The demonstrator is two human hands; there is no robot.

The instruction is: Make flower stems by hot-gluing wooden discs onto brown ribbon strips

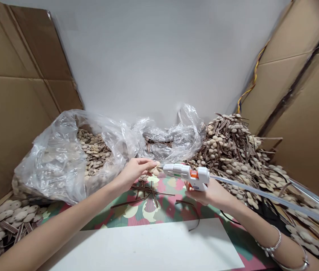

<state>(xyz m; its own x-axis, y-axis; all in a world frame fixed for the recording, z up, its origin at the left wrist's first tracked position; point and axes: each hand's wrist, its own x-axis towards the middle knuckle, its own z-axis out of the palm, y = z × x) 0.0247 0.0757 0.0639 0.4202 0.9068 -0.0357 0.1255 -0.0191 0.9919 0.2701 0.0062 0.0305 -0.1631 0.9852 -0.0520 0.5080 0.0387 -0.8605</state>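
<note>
A grey wall point(159, 60) stands behind the patterned worktop point(105, 218), which carries a white sheet point(148, 248). Good handling here likely means keeping the glue gun point(177, 170) steady, its nozzle close to the beige petalled piece point(156, 170) but clear of skin. That piece lies at the tips of the left fingers point(147, 165), pinched at its edge, facing the nozzle; the right fingers point(193, 194) grip the gun's handle.

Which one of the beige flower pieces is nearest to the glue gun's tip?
The beige flower piece held in the left hand. It is at the tip of the white glue gun, while the other pieces lie farther away.
</note>
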